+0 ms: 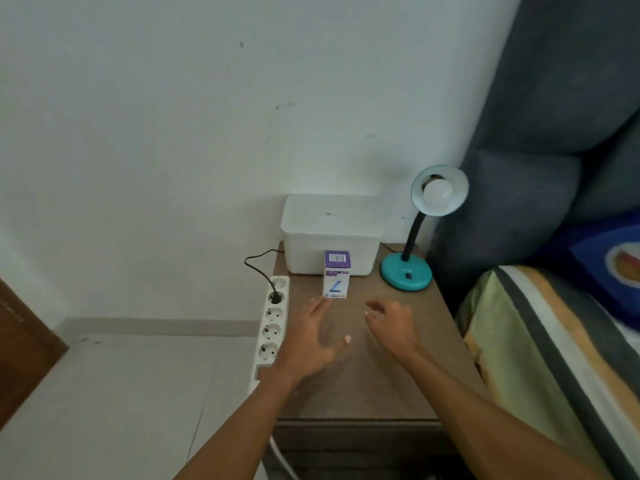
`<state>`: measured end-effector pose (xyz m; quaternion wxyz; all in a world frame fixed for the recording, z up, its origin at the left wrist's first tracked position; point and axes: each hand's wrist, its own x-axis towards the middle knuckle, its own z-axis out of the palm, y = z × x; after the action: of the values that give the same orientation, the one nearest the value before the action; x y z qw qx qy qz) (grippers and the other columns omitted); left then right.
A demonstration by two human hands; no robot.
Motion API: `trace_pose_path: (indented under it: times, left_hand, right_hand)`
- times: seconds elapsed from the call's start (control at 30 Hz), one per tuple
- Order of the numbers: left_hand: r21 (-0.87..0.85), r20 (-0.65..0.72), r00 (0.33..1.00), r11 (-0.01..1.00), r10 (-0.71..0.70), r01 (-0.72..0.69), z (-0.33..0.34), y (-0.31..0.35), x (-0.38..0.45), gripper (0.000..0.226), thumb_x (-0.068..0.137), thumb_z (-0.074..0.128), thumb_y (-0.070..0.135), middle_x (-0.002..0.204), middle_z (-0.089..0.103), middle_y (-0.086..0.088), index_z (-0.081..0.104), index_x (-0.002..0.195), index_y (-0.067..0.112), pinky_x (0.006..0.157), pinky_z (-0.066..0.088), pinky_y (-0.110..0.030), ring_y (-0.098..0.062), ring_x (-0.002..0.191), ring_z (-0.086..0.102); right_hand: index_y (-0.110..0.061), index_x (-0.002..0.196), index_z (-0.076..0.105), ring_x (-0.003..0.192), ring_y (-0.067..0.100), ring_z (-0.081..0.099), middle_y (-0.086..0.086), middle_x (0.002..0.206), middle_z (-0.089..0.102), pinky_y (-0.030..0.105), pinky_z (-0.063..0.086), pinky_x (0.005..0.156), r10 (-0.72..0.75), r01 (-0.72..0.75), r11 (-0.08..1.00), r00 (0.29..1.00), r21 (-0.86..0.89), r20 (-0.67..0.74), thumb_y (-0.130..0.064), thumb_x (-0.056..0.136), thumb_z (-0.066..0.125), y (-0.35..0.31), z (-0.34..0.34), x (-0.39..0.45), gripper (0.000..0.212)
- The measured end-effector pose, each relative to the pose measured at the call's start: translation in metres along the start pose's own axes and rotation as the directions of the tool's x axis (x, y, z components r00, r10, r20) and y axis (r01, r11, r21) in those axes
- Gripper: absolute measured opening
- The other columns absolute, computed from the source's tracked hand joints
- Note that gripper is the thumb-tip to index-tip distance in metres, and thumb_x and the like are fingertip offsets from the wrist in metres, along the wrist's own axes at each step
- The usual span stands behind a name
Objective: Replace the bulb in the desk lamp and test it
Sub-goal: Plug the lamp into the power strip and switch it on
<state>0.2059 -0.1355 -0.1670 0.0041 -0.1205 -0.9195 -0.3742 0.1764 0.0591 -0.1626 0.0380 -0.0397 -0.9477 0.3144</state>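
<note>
Evidently the job is at its very start: both hands reach over the bedside table point(363, 375) toward the bulb box point(335, 274), and nothing is held yet. Landmark for these notes is that small white-and-purple box, standing upright near the middle of the table. Behind it, touching or nearly so, sits a white lidded container point(331, 233). To the right of the box stands the desk lamp point(407, 271), teal base on the table, black gooseneck rising to a teal shade turned toward the viewer, with the old bulb point(438, 192) seated in it and unlit. Left of the box, along the table's edge, lies a power strip point(273, 323) with one black plug in its second socket from the far end; the cord loops away behind the container, and I cannot tell whether it belongs to the lamp. The left hand point(311, 341) is just in front of the box, fingers spread wide and straight, fingertips close to its lower left corner; contact cannot be confirmed. The right hand point(391, 327) hovers in front and to the right of the box, fingers loosely curled, empty. My reading: the step in hand is picking up the box. Next move calls for closing the fingers on its sides and lifting it clear of the container to get the new bulb out.
</note>
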Motion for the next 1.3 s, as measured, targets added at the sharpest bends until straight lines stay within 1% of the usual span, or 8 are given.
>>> trace_pose_path:
  times: [0.23, 0.33, 0.47, 0.6, 0.7, 0.83, 1.07, 1.3]
  left_hand:
    - [0.044, 0.178, 0.984, 0.999, 0.014, -0.022, 0.061, 0.039, 0.05, 0.096, 0.086, 0.07, 0.06, 0.169, 0.023, 0.003, 0.021, 0.162, 0.028, 0.124, 0.03, -0.047, -0.017, 0.154, 0.024]
    - [0.042, 0.207, 0.978, 0.999, 0.025, -0.035, 0.084, 0.045, 0.082, 0.099, 0.085, 0.069, 0.064, 0.171, 0.016, 0.003, 0.018, 0.163, 0.029, 0.125, 0.026, -0.047, -0.018, 0.156, 0.018]
    - [0.09, 0.197, 0.975, 0.988, 0.106, -0.126, 0.109, 0.044, 0.125, 0.106, 0.085, 0.065, 0.07, 0.173, 0.002, 0.004, 0.01, 0.164, 0.026, 0.125, 0.013, -0.042, -0.015, 0.158, 0.007]
    - [0.138, 0.178, 0.972, 0.974, 0.154, -0.18, 0.125, 0.035, 0.16, 0.109, 0.086, 0.058, 0.075, 0.172, -0.01, 0.006, 0.001, 0.165, 0.023, 0.123, 0.009, -0.039, -0.011, 0.158, -0.005]
    - [0.176, 0.202, 0.958, 0.955, 0.201, -0.238, 0.134, 0.026, 0.178, 0.107, 0.089, 0.051, 0.076, 0.171, -0.015, 0.006, -0.003, 0.164, 0.022, 0.125, 0.008, -0.039, -0.009, 0.157, -0.013]
    - [0.244, 0.261, 0.934, 0.92, 0.244, -0.308, 0.143, 0.013, 0.186, 0.113, 0.084, 0.045, 0.084, 0.172, -0.011, 0.001, -0.001, 0.165, 0.019, 0.126, 0.008, -0.038, -0.012, 0.157, -0.01]
    - [0.278, 0.325, 0.901, 0.881, 0.289, -0.383, 0.143, 0.01, 0.188, 0.121, 0.082, 0.053, 0.082, 0.171, -0.015, -0.005, -0.005, 0.164, 0.014, 0.126, 0.002, -0.035, -0.017, 0.158, -0.011]
    - [0.3, 0.348, 0.889, 0.863, 0.299, -0.408, 0.139, 0.008, 0.187, 0.124, 0.08, 0.052, 0.086, 0.171, -0.019, -0.004, -0.009, 0.163, 0.016, 0.124, -0.001, -0.034, -0.017, 0.158, -0.013]
  right_hand:
    - [-0.019, 0.141, 0.053, 0.125, 0.021, 0.056, 0.005, 0.139, 0.058, 0.036, 0.045, 0.105, 0.105, -0.116, 0.99, 0.986, -0.078, -0.13, -0.025, 0.093, 0.063, 0.087, -0.059, -0.001, 0.05]
    - [-0.02, 0.142, 0.05, 0.121, 0.02, 0.057, 0.004, 0.14, 0.054, 0.039, 0.05, 0.1, 0.139, -0.151, 0.986, 0.979, -0.072, -0.151, -0.032, 0.092, 0.062, 0.114, -0.063, 0.016, 0.053]
    - [-0.019, 0.152, 0.036, 0.143, 0.022, 0.036, 0.004, 0.157, 0.036, 0.041, 0.036, 0.115, 0.145, -0.158, 0.982, 0.982, -0.101, -0.123, -0.035, 0.094, 0.059, 0.139, -0.061, 0.046, 0.065]
    - [-0.021, 0.157, 0.023, 0.151, 0.018, 0.017, 0.002, 0.164, 0.021, 0.037, 0.027, 0.118, 0.038, -0.053, 0.984, 0.995, -0.17, -0.089, -0.035, 0.095, 0.059, 0.148, -0.053, 0.076, 0.073]
    - [-0.019, 0.157, 0.023, 0.152, 0.018, 0.014, 0.003, 0.164, 0.019, 0.035, 0.025, 0.12, -0.064, 0.051, 0.98, 0.996, -0.19, -0.06, -0.033, 0.097, 0.057, 0.149, -0.044, 0.095, 0.071]
    - [-0.019, 0.156, 0.025, 0.152, 0.019, 0.013, 0.004, 0.164, 0.021, 0.031, 0.021, 0.118, -0.146, 0.137, 0.97, 0.989, -0.2, -0.032, -0.035, 0.098, 0.054, 0.155, -0.029, 0.11, 0.066]
    - [-0.014, 0.153, 0.036, 0.15, 0.03, 0.022, 0.013, 0.16, 0.03, 0.045, 0.026, 0.121, -0.198, 0.179, 0.964, 0.977, -0.197, -0.081, -0.027, 0.096, 0.056, 0.167, -0.004, 0.113, 0.061]
    - [-0.017, 0.156, 0.028, 0.152, 0.03, 0.017, 0.015, 0.162, 0.025, 0.042, 0.024, 0.121, -0.22, 0.192, 0.935, 0.973, -0.298, -0.065, -0.03, 0.098, 0.047, 0.166, -0.002, 0.113, 0.063]
